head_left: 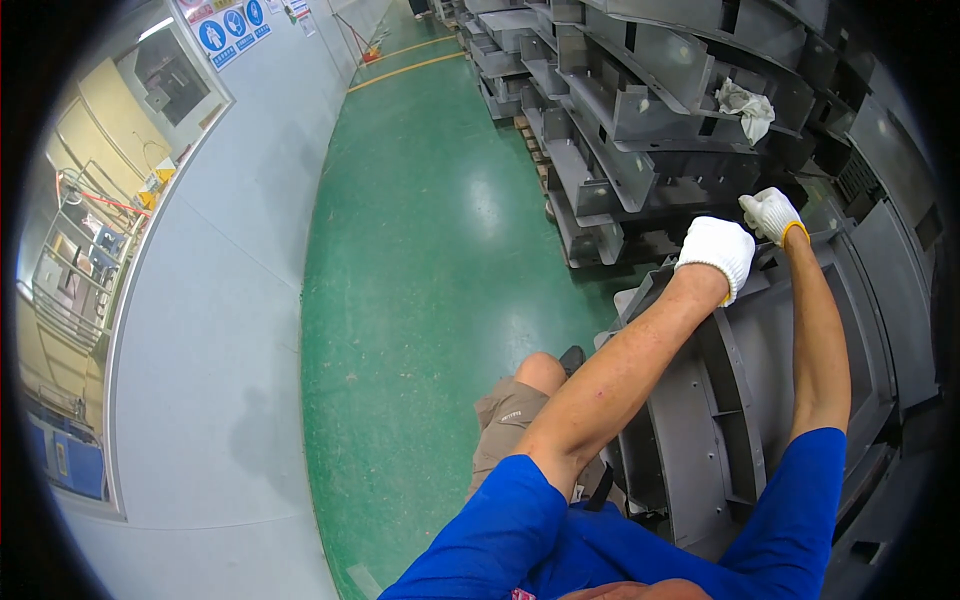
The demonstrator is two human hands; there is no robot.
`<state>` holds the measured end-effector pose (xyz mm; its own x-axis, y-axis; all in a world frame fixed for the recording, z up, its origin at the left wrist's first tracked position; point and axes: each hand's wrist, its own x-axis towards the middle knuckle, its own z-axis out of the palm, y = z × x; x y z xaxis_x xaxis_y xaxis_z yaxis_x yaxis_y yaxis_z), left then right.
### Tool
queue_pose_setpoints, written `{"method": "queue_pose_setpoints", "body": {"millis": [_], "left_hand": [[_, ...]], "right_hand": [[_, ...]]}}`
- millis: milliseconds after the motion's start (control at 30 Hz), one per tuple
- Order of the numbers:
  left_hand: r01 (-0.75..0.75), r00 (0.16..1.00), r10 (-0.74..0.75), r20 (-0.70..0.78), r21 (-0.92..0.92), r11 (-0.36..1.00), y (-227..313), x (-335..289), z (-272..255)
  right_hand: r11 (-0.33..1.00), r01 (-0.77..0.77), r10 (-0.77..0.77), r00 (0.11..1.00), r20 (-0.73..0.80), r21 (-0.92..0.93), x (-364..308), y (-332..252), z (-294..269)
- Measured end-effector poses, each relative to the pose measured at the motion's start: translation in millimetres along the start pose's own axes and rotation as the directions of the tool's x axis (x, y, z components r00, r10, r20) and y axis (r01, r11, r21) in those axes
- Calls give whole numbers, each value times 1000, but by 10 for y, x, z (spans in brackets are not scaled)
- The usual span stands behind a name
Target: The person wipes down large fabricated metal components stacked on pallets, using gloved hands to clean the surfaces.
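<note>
The grey metal panel (pixel 720 400) is gripped at its far top edge by both gloved hands (left hand (pixel 716 252) nearer, right hand (pixel 771 213) beyond), its long axis running back toward the body.

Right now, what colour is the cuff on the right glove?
Yellow-orange trim on the white right glove, seen in the head view.

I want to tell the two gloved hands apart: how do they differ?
The left hand shows the back of its glove, all white at the cuff; the right hand lies farther off and its glove has a yellow cuff edge. Both wear white knit gloves and rest on the grey metal panel.
</note>
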<state>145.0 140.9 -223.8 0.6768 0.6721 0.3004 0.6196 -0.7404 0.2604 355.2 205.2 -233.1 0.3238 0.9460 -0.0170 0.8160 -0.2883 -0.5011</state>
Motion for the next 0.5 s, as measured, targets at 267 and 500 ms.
{"method": "queue_pose_setpoints", "body": {"millis": [267, 500], "left_hand": [[-12, 1000, 12, 16, -10, 1000, 5, 14, 15], [-15, 1000, 15, 7, 19, 1000, -7, 12, 36]], "right_hand": [[1000, -3, 3, 1000, 6, 17, -10, 21, -9], [999, 11, -12, 999, 30, 43, 15, 32, -2]]}}
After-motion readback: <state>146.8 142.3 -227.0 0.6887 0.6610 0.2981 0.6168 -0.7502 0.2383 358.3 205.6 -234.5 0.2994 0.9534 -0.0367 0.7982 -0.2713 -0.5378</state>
